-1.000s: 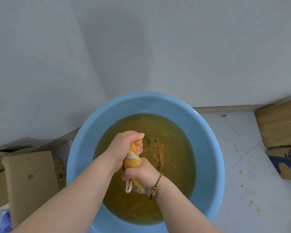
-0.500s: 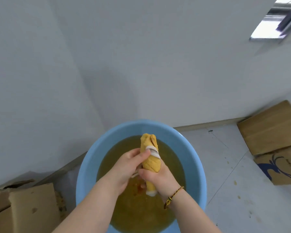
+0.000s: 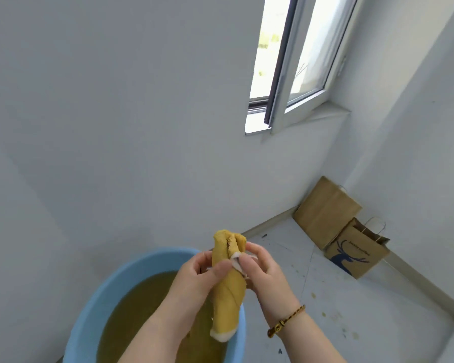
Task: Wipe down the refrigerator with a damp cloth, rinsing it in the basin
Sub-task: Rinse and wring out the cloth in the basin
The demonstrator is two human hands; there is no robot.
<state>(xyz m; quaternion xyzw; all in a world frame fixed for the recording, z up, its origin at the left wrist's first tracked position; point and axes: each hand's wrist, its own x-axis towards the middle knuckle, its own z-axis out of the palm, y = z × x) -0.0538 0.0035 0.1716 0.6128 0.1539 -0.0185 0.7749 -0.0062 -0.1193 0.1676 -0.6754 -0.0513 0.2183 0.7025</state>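
A yellow cloth with a white edge (image 3: 227, 292) is rolled into a thick twisted bundle and stands nearly upright above the blue basin (image 3: 95, 305). My left hand (image 3: 194, 279) grips the roll from the left, thumb across its front. My right hand (image 3: 262, 273), a beaded bracelet on its wrist, pinches the white edge near the top of the roll. The basin holds murky yellow-brown water (image 3: 142, 310). No refrigerator is in view.
A white wall stands behind the basin, with an open window (image 3: 286, 74) at the upper right. Two brown paper bags (image 3: 351, 244) lean in the right corner, one printed with a blue deer. The tiled floor (image 3: 338, 310) shows small yellow stains.
Both hands lifted the twisted cloth from just above the water to well above the basin. The view tilted up and to the right, so the window and bags came into sight.
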